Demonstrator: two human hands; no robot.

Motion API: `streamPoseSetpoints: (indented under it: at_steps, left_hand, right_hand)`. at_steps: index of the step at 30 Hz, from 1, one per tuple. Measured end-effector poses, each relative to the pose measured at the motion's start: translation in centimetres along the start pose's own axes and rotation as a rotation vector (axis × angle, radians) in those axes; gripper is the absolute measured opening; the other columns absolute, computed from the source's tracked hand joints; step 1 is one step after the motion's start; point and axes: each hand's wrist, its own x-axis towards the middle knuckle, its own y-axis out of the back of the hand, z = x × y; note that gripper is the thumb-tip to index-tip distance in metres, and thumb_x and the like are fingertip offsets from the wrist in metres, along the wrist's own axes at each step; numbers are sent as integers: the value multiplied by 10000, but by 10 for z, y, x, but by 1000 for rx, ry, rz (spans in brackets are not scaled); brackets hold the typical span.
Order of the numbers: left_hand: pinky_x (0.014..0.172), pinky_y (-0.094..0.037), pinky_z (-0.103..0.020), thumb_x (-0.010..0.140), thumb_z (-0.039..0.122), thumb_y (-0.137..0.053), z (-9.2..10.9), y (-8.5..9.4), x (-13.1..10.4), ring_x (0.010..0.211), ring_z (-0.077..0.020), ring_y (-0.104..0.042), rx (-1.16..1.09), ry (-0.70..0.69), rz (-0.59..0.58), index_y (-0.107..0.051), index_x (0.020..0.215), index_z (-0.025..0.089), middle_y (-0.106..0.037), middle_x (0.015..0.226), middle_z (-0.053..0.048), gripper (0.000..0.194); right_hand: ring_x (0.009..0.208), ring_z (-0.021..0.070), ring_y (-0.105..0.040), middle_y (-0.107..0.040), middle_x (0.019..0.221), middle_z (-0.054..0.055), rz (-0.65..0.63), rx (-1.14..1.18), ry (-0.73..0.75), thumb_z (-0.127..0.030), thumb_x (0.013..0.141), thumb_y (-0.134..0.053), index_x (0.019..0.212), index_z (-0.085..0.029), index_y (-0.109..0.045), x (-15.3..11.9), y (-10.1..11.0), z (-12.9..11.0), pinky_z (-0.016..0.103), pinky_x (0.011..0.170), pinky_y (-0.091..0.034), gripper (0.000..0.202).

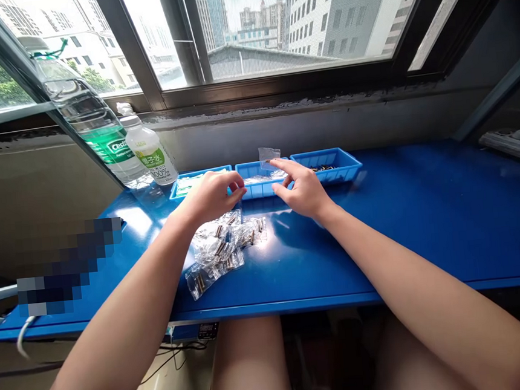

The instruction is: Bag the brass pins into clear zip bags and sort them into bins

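Three blue bins stand in a row at the back of the table: the left bin (pixel 177 190) holds pale green-white packets, the middle bin (pixel 264 190) clear plastic bags, the right bin (pixel 348 162) small dark pieces. My left hand (pixel 217 192) is over the front of the left bin, its thumb and forefinger pinched; what they hold is too small to make out. My right hand (pixel 302 188) is by the middle bin, fingers apart. A small clear bag (pixel 269 156) stands upright at its fingertips. Filled clear bags (pixel 221 244) lie heaped below my left hand.
A large water bottle (pixel 94 124) and a smaller white bottle (pixel 150 150) stand at the back left. A window frame (pixel 278 87) runs behind the blue table (pixel 426 223). A power strip (pixel 517 142) lies at the far right, and a white cable (pixel 21 340) hangs at the left.
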Motion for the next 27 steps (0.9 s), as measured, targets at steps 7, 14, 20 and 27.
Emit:
streamPoseSetpoints:
  at_steps: [7, 14, 20, 27]
  left_hand:
    - [615, -398, -259, 847, 332, -496, 0, 10, 0, 658, -158, -589, 101, 19, -322, -726, 864, 205, -682, 692, -24, 263]
    - [571, -392, -243, 799, 443, -544, 1, 16, 0, 652, -138, -581, 21, 105, -577, -709, 889, 239, -707, 821, -1, 277]
    - [590, -404, -240, 749, 521, -605, 1, 15, 1, 718, -155, -602, -3, 125, -681, -699, 948, 222, -713, 919, -19, 372]
    - [560, -396, -240, 727, 469, -639, 0, 12, 0, 693, -163, -603, -26, 114, -652, -710, 902, 216, -714, 884, -31, 315]
  right_hand:
    - [1268, 307, -550, -533, 1419, 166, -170, -147, -84, -231, 780, -620, 1396, -57, -515, 1, -1, 4, 431, 1092, -448, 648]
    - [1361, 293, -459, -512, 1436, 178, -248, -240, -64, -248, 782, -623, 1389, -22, -509, 0, -3, 7, 411, 1162, -363, 657]
    - [1398, 295, -406, -456, 1476, 201, -199, -250, -102, -254, 782, -628, 1406, 5, -475, 1, -1, 2, 407, 1178, -336, 693]
    - [1415, 325, -373, -416, 1499, 216, -148, -189, -128, -225, 747, -649, 1383, -26, -510, 2, -1, 5, 446, 1172, -344, 681]
